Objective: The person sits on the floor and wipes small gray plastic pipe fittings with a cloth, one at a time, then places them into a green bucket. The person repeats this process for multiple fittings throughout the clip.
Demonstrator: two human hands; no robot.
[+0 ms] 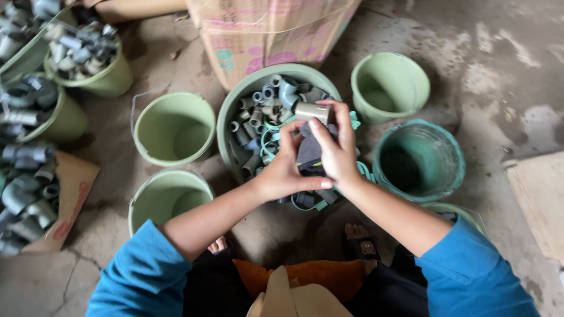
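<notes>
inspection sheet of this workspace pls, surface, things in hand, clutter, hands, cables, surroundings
surface: bare concrete floor, stained and cracked
job's things: short grey pipe fitting held with a dark cloth over the central basin of grey fittings
clutter: four empty green buckets around the basin; two buckets of fittings and a loose pile on cardboard at left
grips: left hand and right hand both closed on fitting and cloth
cables: nothing seen; teal plastic rings lie in the basin
surroundings: cardboard box behind the basin

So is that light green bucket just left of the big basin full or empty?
Empty. The light green bucket stands upright and its bare inside shows down to the bottom, while the big basin beside it holds grey pipe fittings.
</notes>
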